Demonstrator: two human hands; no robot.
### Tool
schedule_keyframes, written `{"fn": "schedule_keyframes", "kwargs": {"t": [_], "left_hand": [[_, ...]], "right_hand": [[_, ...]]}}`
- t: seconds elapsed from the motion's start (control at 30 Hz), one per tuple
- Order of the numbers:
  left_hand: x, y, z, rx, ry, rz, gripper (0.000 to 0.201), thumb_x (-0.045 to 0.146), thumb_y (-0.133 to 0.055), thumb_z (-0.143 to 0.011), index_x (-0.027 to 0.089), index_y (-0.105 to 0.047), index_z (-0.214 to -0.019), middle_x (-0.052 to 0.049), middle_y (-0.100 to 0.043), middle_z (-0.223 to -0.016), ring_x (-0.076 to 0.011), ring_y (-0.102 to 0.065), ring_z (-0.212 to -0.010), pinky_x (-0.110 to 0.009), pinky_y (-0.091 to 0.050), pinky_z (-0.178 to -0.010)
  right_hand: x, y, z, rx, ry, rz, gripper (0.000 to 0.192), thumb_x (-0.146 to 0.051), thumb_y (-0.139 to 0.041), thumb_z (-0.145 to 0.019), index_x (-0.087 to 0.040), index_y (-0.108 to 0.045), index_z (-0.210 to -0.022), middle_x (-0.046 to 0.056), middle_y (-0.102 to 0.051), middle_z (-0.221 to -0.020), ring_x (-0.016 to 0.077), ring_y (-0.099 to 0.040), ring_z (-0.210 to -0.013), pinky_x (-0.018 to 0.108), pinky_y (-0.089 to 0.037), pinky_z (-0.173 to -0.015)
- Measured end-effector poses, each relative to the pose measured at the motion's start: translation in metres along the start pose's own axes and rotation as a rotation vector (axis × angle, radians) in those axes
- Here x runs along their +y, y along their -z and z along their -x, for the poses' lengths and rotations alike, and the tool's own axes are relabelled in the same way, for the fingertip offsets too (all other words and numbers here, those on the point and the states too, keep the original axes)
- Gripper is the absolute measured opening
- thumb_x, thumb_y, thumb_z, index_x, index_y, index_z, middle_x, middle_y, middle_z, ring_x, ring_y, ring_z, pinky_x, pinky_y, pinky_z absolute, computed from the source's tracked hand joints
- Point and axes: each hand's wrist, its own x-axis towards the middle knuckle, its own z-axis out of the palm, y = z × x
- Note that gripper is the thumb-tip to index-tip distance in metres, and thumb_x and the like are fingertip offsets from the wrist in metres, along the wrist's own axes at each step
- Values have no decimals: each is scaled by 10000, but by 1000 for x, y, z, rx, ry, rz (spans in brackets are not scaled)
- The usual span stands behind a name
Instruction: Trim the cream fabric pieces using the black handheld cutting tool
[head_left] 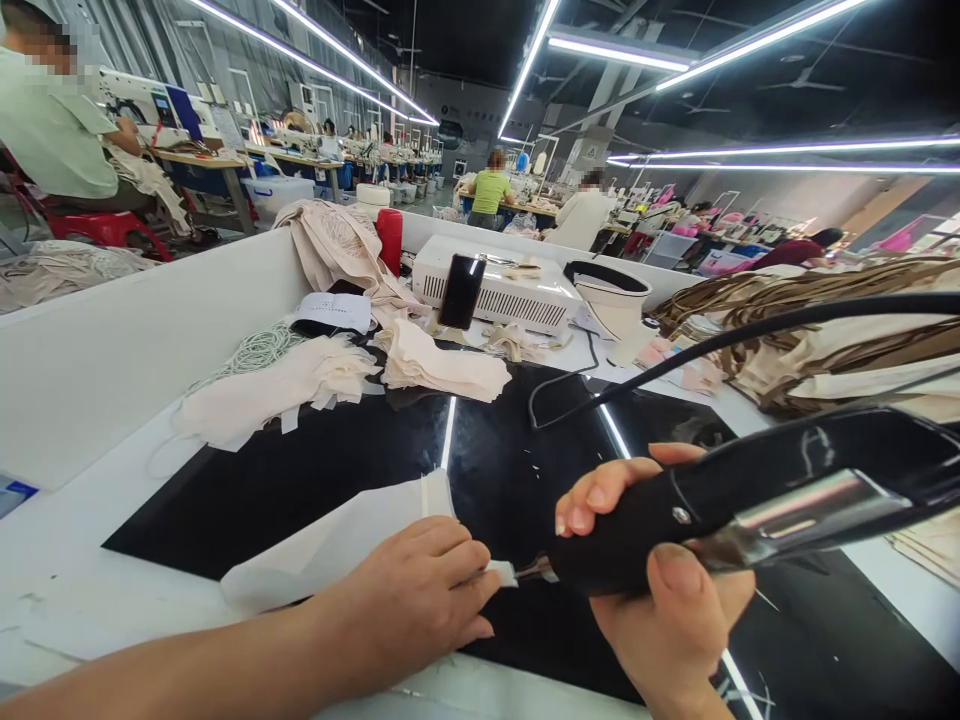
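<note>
My left hand (431, 600) presses on a white fabric piece (337, 535) lying on the glossy black board, fingers closed over its near edge. A small pale end of the material pokes out past my fingertips. In my right hand (667, 600) is a black corded hand tool (720, 480) with a shiny metal lever along its side. Fingers wrap over its body, with the thumb along the near side. Its narrow metal tip (536, 570) points left, at or very close to that pale end; whether they touch I cannot tell.
Two stacks of cream fabric pieces (281, 390) (446, 362) lie on the board's far side. Behind stand a white vented box (491, 285), a phone (461, 290) and a red thread cone (389, 240). Brown-edged fabric (832, 340) is heaped right. The tool's cable (750, 325) arches overhead. Co-workers sit beyond.
</note>
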Motion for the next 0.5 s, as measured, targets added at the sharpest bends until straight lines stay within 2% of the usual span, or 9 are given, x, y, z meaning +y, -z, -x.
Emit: {"fn": "schedule_keyframes", "kwargs": {"t": [0.5], "left_hand": [[7,1,-2,22,-8,-38,352,402,-768,-981,132,-656,-1176,-27,-666,-1020,-205,-613,-953,-333,-526,-910]], "right_hand": [[7,-1,-5,9,12,-12,414,-423,-845,-825,-275,-651,-1159,-40,-670,-782,150,-630,-588,297,-563,-520]]}}
